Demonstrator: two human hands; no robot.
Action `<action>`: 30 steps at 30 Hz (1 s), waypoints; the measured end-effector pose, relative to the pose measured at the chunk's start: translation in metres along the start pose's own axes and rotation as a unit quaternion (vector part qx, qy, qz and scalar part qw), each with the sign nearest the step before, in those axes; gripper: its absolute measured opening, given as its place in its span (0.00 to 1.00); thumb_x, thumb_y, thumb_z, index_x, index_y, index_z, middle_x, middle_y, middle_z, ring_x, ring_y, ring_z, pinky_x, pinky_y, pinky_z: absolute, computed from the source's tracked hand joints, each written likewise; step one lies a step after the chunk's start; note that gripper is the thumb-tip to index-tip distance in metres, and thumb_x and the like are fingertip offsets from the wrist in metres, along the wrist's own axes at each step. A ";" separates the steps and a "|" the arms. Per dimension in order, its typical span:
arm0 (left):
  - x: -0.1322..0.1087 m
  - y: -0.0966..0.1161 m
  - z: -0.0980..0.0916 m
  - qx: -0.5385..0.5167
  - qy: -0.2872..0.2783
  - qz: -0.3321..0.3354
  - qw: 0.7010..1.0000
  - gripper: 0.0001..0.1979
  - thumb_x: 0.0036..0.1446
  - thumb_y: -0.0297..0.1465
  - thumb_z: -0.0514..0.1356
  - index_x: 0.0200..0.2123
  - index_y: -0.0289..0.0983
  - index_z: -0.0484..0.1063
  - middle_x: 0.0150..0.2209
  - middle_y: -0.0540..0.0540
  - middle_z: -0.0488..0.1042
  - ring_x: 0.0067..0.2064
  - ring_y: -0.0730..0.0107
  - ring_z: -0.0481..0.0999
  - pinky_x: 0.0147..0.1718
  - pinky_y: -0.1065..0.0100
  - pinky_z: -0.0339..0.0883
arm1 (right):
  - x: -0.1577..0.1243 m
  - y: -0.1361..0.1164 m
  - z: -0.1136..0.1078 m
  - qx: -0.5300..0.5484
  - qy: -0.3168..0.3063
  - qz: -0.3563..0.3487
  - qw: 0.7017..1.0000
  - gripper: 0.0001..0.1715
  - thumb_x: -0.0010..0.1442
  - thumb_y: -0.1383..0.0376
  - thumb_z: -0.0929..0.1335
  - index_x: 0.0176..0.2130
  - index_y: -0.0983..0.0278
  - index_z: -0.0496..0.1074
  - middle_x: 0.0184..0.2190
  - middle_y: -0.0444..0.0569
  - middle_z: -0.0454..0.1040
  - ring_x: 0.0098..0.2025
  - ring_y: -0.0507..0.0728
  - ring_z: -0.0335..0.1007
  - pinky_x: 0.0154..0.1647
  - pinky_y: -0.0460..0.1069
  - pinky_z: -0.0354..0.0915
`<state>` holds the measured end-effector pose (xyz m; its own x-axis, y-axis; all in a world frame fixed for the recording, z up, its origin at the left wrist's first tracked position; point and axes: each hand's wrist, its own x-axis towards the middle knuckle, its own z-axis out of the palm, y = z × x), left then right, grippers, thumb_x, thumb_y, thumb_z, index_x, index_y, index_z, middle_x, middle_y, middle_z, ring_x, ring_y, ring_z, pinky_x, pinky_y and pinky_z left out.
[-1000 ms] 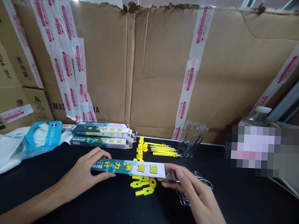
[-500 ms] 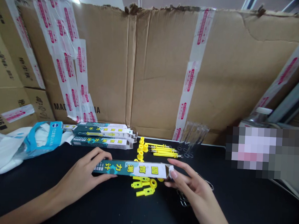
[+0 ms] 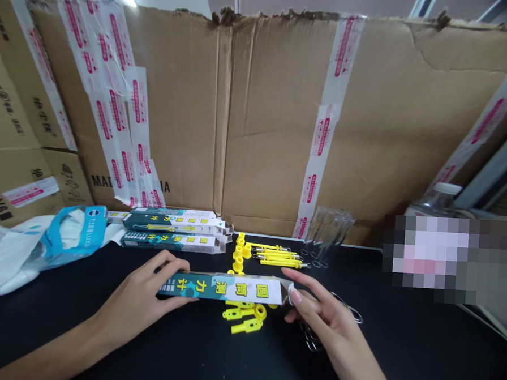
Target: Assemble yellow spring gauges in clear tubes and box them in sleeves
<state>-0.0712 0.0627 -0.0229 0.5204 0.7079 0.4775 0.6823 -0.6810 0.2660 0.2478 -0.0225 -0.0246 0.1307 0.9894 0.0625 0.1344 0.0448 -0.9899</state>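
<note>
The printed box (image 3: 231, 287), long and slim, with a green end and a white end, lies level in the hands above the black table (image 3: 185, 356), and everything else sits around it. The left hand (image 3: 146, 286) grasps the box's green end, thumb along the near edge and fingers over the far edge. The right hand (image 3: 327, 318) is at the box's white end, its thumb against the end flap (image 3: 289, 290) and its forefinger stretched out along the far side; whether it pinches the flap, I cannot tell. Just on the near side of the box lie yellow slotted pieces (image 3: 247, 325) and a yellow ring (image 3: 260, 312). Just beyond the box are yellow collars (image 3: 238, 263), with yellow rods (image 3: 279, 256) that have metal ends to their right. Farther beyond the box, to the right, stand clear tubes (image 3: 331, 228); to the left lie similar boxes (image 3: 174, 240) in a pile. Bent wire pieces (image 3: 311, 337) lie right of the box, partly hidden by the right hand. Well beyond the box rises a taped cardboard wall (image 3: 273, 128)
</note>
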 end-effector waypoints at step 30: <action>-0.003 0.001 -0.001 0.008 0.041 0.072 0.997 0.12 0.64 0.42 0.61 0.45 0.41 0.70 0.41 0.49 0.72 0.39 0.65 0.77 0.39 0.66 0.70 | 0.002 0.001 0.003 0.021 -0.014 -0.014 1.000 0.18 0.57 0.50 0.74 0.30 0.61 0.74 0.37 0.48 0.82 0.34 0.57 0.77 0.37 0.47 0.71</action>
<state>-0.0728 0.0595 -0.0233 0.5695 0.5856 0.5769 0.6128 -0.7702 0.1769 0.2455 -0.0199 -0.0259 0.0990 0.9912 0.0879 0.0963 0.0784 -0.9923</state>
